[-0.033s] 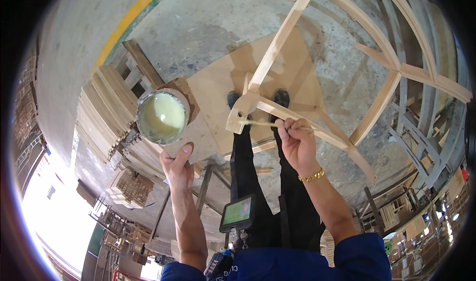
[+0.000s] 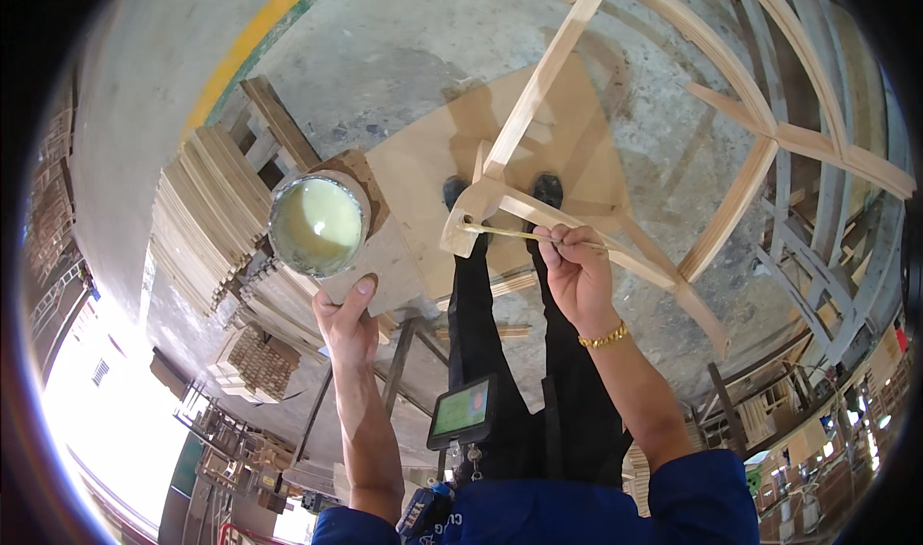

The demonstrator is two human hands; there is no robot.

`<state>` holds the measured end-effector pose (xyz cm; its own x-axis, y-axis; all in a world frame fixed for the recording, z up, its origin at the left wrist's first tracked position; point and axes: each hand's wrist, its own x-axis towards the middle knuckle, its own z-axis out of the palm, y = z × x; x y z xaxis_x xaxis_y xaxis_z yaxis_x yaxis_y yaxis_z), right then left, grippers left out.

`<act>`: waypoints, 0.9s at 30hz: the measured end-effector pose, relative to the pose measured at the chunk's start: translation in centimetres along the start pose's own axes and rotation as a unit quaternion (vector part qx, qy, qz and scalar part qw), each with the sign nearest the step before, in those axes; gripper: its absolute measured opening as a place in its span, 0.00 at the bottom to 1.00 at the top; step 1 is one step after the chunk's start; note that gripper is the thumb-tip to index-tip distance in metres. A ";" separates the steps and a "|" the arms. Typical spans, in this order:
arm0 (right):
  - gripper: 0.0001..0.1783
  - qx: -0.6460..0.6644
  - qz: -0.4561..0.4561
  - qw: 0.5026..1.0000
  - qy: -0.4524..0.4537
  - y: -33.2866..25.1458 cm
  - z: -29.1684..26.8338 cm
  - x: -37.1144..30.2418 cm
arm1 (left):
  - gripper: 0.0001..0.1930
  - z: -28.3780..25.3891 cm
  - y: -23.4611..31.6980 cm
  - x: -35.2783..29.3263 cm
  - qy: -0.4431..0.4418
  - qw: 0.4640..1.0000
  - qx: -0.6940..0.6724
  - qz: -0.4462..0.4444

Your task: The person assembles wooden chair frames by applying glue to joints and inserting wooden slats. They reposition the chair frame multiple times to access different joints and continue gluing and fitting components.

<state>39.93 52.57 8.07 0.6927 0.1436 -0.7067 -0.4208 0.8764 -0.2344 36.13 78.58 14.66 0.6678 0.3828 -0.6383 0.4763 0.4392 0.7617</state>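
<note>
My right hand point(image 2: 580, 274) pinches a thin pale stick point(image 2: 510, 233) between thumb and fingers. The stick's tip rests at a dark round hole in the curved end of a pale wooden frame point(image 2: 460, 240). That frame, apparently part of a chair, stretches away to the upper right. On the left, my left hand point(image 2: 348, 326) is closed on a pale board point(image 2: 386, 281), its thumb on top and the other fingers mostly hidden. Beyond the thumb stands a round pot point(image 2: 362, 191) with pale yellowish, glue-like liquid point(image 2: 329, 207) inside.
Stacked wooden strips point(image 2: 207, 218) lie left of the pot, with a bundle of short pieces point(image 2: 255, 362) nearer. A brown sheet point(image 2: 558, 112) covers the floor around my shoes. Grey curved parts point(image 2: 822, 257) are piled at right. A small screen device point(image 2: 461, 410) hangs at my waist.
The stick's tip has shifted slightly up and left, to the hole in the wooden end. The pot and my left hand sit slightly farther right in the picture.
</note>
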 end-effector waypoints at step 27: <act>0.03 -0.450 -0.423 0.743 -0.260 -4.1 38.7 -8.9 | 0.08 2.0 30.0 0.7 -0.151 0.910 0.362 0.133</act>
<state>58.16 65.48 41.17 0.9660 0.0804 0.2458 0.2346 0.1268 -0.9638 51.98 90.39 37.29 0.8897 0.1082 -0.4435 0.4530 -0.3282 0.8289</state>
